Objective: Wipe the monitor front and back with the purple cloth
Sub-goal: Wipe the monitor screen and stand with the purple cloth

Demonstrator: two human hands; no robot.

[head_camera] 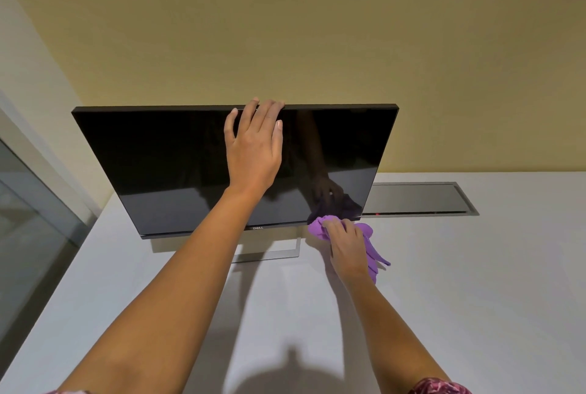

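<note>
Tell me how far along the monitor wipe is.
Done: cannot tell; the monitor shows a dark screen without readable wipe marks. In hand: the left hand steadies the top edge while the right hand holds the purple cloth at the front's lower right corner. Left: likely the back, facing the wall, unseen here.

Warm, even indoor light from above and behind the person throws soft shadows of head and arms across the white table (pixel 475 282) near its front edge. The dark monitor (pixel 152 165) mirrors the right hand (pixel 347 244) and cloth (pixel 317 228) without harsh glare. Wide-angle bending slants the outer edges; detail stays sharp.
</note>
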